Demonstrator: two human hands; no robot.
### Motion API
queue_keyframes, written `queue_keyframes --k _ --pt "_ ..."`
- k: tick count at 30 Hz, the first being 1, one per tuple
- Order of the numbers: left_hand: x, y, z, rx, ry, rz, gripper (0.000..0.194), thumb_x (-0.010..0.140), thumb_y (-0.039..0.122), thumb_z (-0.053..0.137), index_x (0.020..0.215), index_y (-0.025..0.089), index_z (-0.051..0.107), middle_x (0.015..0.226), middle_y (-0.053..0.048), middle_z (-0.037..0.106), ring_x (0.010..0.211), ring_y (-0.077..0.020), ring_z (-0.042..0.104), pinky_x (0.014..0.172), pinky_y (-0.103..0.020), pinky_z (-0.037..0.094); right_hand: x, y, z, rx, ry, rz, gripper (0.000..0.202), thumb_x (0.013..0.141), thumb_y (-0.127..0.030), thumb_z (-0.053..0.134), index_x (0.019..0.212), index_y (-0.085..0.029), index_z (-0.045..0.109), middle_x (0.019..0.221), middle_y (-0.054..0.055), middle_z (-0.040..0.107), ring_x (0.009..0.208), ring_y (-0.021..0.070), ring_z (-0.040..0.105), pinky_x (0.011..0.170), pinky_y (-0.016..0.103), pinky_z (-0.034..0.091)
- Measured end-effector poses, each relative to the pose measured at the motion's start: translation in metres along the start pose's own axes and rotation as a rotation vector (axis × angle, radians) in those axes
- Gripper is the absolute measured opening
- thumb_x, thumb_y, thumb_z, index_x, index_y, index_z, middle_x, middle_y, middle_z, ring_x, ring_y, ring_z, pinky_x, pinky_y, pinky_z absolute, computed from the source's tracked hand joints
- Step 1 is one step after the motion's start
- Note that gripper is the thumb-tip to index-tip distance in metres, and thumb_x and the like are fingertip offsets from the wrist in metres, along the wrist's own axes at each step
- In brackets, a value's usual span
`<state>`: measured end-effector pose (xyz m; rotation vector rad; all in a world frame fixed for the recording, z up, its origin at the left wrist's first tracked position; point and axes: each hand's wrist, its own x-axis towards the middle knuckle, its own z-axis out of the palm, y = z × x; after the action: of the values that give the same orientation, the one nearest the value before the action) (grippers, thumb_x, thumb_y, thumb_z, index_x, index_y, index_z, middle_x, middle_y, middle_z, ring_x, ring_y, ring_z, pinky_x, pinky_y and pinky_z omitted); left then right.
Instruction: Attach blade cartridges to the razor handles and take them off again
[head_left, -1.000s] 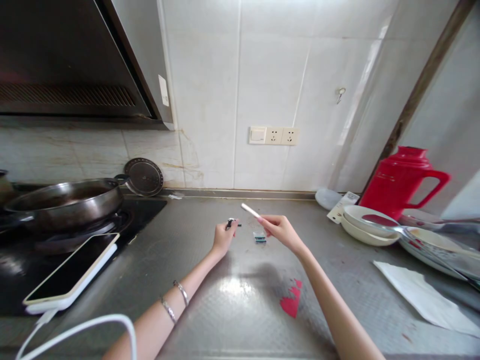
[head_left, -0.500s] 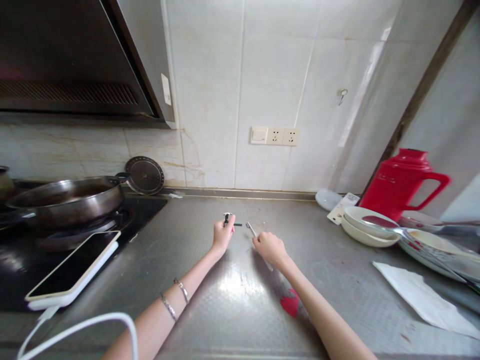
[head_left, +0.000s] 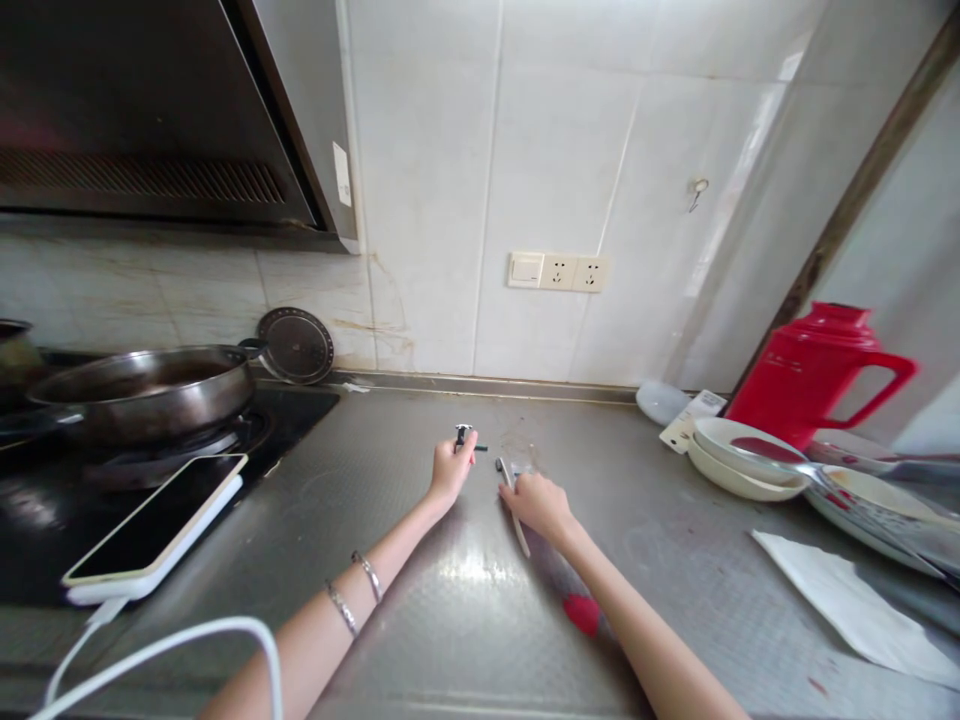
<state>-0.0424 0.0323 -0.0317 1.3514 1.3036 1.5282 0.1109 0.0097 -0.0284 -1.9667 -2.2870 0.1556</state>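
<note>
Near the middle of the metal counter (head_left: pixel 405 620), my left hand (head_left: pixel 450 472) is closed around a small black-and-white object (head_left: pixel 463 434), with a short dark piece poking out to its right. To the right of it, my right hand (head_left: pixel 538 502) is closed on a thin, pale stick-like tool (head_left: pixel 520 535). The tool's small dark head points toward the wall, and its other end reaches back toward me. A grey and red shape (head_left: pixel 581 612), perhaps a reflection, lies below my right forearm. What the small object is, I cannot tell.
On the left are a pan (head_left: pixel 150 395) on the black stove and a phone (head_left: pixel 161 520) on a white block with a white cable (head_left: pixel 187 632). At right stand a red thermos (head_left: pixel 810 375), stacked bowls (head_left: pixel 739 470), plates and a white tissue (head_left: pixel 851 600).
The tool in my right hand has turned, and more of its lower end shows. My left hand keeps its hold on the small object. The whole view has shifted slightly.
</note>
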Motion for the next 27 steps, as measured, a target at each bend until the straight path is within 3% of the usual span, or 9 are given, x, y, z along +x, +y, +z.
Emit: queue_keyframes --k 5,9,14,19,27 --pt "0.000 -0.002 0.001 -0.009 -0.010 0.009 0.047 0.071 0.056 0.048 0.043 0.018 0.040 0.030 0.007 0.030 0.029 -0.0057 0.029 0.035 -0.020 0.021 0.013 0.035 -0.026 0.081 0.106 -0.099 0.047 0.083 -0.048 0.036 0.066 -0.017 0.067 0.069 0.011 0.066 0.067 0.0204 0.062 0.056 0.025 0.038" --pt "-0.001 -0.002 0.003 -0.023 -0.038 -0.004 0.048 0.071 0.056 0.048 0.043 0.018 0.038 0.030 0.007 0.030 0.028 -0.0052 0.027 0.035 -0.020 0.020 0.031 0.064 -0.042 0.211 0.151 -0.212 0.030 0.079 -0.041 0.047 0.078 -0.019 0.069 0.073 0.005 0.067 0.069 0.0156 0.059 0.058 0.022 0.037" --pt "-0.003 -0.001 0.005 -0.046 -0.058 -0.016 0.047 0.070 0.056 0.049 0.044 0.018 0.038 0.029 0.008 0.028 0.027 -0.0046 0.026 0.034 -0.020 0.019 0.053 0.070 -0.028 0.293 0.082 -0.352 0.024 0.076 -0.035 0.052 0.081 -0.019 0.070 0.082 0.005 0.065 0.074 0.0147 0.057 0.067 0.022 0.040" --pt "-0.003 -0.004 0.005 -0.058 -0.064 -0.048 0.046 0.070 0.056 0.050 0.047 0.018 0.039 0.031 0.008 0.030 0.027 -0.0039 0.025 0.033 -0.019 0.018 0.059 0.076 -0.008 0.360 0.143 -0.398 0.027 0.080 -0.034 0.049 0.081 -0.017 0.069 0.086 0.007 0.063 0.078 0.0151 0.057 0.073 0.024 0.040" --pt "-0.004 -0.007 0.008 -0.118 -0.080 -0.101 0.044 0.068 0.056 0.052 0.049 0.018 0.040 0.033 0.009 0.028 0.027 -0.0031 0.023 0.032 -0.018 0.018 0.048 0.079 -0.013 0.325 0.109 -0.416 0.023 0.079 -0.034 0.051 0.083 -0.022 0.070 0.098 0.006 0.061 0.094 0.0174 0.054 0.081 0.025 0.039"
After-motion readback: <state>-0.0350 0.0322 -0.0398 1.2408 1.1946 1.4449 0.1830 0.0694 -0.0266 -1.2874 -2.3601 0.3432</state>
